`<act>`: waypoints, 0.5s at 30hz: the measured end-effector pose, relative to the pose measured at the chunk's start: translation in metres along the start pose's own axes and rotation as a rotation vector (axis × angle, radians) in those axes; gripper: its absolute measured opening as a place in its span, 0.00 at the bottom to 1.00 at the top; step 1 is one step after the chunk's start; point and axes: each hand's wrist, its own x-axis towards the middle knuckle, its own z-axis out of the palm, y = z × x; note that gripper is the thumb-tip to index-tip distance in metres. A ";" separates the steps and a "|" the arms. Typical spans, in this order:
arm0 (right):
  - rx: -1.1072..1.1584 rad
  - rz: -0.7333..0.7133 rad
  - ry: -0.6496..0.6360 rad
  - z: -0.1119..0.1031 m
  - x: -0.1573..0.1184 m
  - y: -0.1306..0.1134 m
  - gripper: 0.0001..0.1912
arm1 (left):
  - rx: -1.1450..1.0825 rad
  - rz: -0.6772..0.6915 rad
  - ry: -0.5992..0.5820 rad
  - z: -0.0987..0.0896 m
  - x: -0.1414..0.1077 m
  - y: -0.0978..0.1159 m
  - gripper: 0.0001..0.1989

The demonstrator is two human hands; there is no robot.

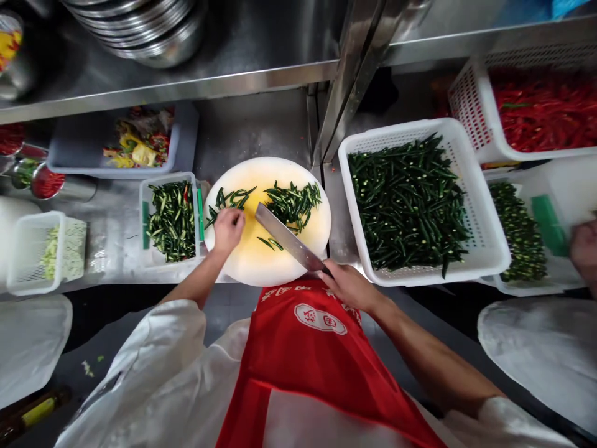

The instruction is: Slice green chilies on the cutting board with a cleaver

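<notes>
A round white cutting board [242,267], stained yellow in the middle, lies in front of me. My right hand [347,285] grips a cleaver [290,239] by its handle, the blade slanting up and left across the board. My left hand [228,229] is over the board's left side with its fingers curled in; whatever they hold, if anything, is hidden. Cut green chilies [293,202] form a pile beyond the blade. More chili pieces [233,198] lie just past my left hand, and a few loose slices [270,243] sit left of the blade.
A tub of cut green chilies [171,221] stands left of the board. On the right is a white basket [351,193] of whole green chilies, with a basket of red chilies [545,118] behind. A metal shelf [261,78] overhangs the back. Another person's hand [584,249] shows far right.
</notes>
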 end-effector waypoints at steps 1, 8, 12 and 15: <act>0.000 -0.010 -0.015 0.001 -0.007 0.003 0.16 | 0.033 -0.040 0.023 -0.002 0.018 -0.007 0.12; -0.098 -0.128 -0.118 0.009 -0.022 0.010 0.17 | 0.274 0.006 -0.322 0.019 0.108 -0.022 0.11; -0.061 -0.062 -0.092 0.010 -0.021 0.009 0.16 | 0.262 -0.068 -0.332 0.022 0.114 -0.010 0.08; -0.018 -0.022 -0.066 0.012 -0.021 0.012 0.16 | 0.054 -0.169 -0.198 0.010 0.108 -0.002 0.07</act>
